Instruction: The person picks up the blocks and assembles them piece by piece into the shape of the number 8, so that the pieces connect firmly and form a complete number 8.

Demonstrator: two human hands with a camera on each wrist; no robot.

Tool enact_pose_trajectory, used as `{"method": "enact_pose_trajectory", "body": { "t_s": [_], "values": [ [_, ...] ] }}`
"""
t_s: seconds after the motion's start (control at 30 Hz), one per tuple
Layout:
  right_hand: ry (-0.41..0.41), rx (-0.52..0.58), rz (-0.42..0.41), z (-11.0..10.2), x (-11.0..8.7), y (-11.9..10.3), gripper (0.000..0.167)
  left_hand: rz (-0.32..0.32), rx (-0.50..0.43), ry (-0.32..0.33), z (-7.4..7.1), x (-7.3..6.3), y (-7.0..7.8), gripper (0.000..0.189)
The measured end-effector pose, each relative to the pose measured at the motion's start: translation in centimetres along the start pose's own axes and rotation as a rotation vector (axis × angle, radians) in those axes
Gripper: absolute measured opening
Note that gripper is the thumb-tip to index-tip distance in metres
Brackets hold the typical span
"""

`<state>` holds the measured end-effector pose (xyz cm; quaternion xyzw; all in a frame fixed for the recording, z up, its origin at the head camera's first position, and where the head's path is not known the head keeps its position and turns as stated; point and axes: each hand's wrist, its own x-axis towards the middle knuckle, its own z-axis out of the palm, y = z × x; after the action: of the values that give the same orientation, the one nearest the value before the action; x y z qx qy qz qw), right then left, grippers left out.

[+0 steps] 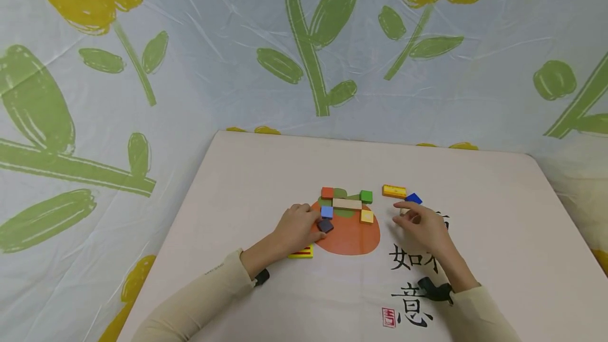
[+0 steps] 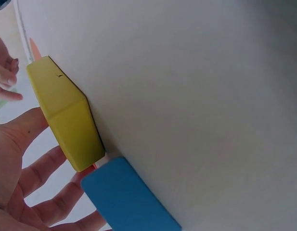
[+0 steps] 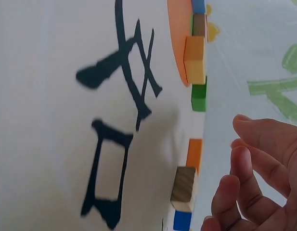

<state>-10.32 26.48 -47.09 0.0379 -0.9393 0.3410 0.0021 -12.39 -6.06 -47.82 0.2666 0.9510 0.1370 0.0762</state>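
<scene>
In the head view my left hand (image 1: 296, 231) is at the left edge of the printed orange fruit, thumb and fingers about a small dark block (image 1: 325, 225) that sits askew below a light blue block (image 1: 326, 212). The left wrist view shows a yellow block (image 2: 66, 115) and a blue block (image 2: 129, 195) in front of that hand, covering its fingertips. My right hand (image 1: 423, 228) hovers to the right of the fruit with thumb and fingers apart, nothing between them. Near its fingertips are a plain wooden block (image 3: 184, 187), a blue block (image 1: 414, 198) and a yellow-orange block (image 1: 394, 191).
On the fruit print lie a red block (image 1: 327, 192), a green block (image 1: 366, 197), a long pale block (image 1: 347, 203) and a yellow block (image 1: 367, 216). A red-striped yellow block (image 1: 302, 252) lies below my left hand. Black characters (image 1: 411, 305) mark the pale tabletop (image 1: 247, 173); a flowered cloth (image 1: 214, 57) hangs behind.
</scene>
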Motion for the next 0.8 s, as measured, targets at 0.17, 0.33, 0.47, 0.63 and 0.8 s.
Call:
{"method": "enact_pose_trajectory", "body": {
  "t_s": [0.17, 0.33, 0.47, 0.63, 0.8],
  "values": [
    [0.039, -0.026, 0.015, -0.9, -0.2, 0.7, 0.034, -0.002, -0.001, -0.001, -0.1, 0.0, 0.0, 0.035],
    [0.059, -0.047, 0.044, -1.6, -0.1, 1.6, 0.037, -0.004, -0.002, -0.002, 0.0, 0.0, 0.0, 0.035],
    [0.055, -0.054, 0.059, -1.9, 0.0, 2.5, 0.038, -0.003, -0.005, -0.003, 0.0, 0.0, 0.0, 0.035],
    [0.027, -0.051, 0.103, -1.8, 0.1, 3.2, 0.039, 0.002, 0.003, -0.003, 0.0, 0.0, 0.0, 0.035],
    [0.007, -0.051, 0.124, -1.8, 0.2, 3.4, 0.039, 0.007, 0.004, 0.004, 0.0, 0.0, -0.1, 0.036]
  ]
}}
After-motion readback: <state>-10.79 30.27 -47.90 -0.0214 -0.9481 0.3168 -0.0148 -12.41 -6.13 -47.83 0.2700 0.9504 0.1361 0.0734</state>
